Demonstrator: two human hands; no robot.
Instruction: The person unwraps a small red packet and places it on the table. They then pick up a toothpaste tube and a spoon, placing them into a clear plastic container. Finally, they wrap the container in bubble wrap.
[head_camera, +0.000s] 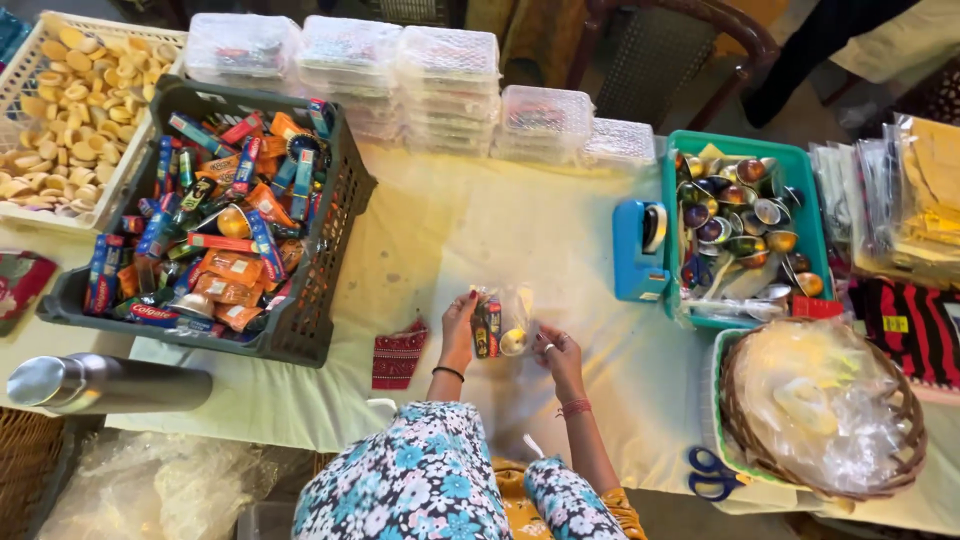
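Observation:
My left hand (458, 330) grips a clear plastic bag (500, 318) from its left side, just above the cream tablecloth (450, 230). The bag holds small packets and a round yellow piece. From the right, my right hand (556, 352) pinches the same bag at its lower edge. A small red patterned pouch (398, 355) lies on the cloth just left of my left hand.
A dark crate (330, 260) of small packets and tubes stands at left, a white basket (20, 80) of yellow rounds behind it. Stacked clear boxes (440, 80) line the back. Right: blue tape dispenser (638, 250), teal tray (740, 145) of shiny cups, wicker basket (900, 470), blue scissors (712, 475). A steel flask (100, 382) lies front left.

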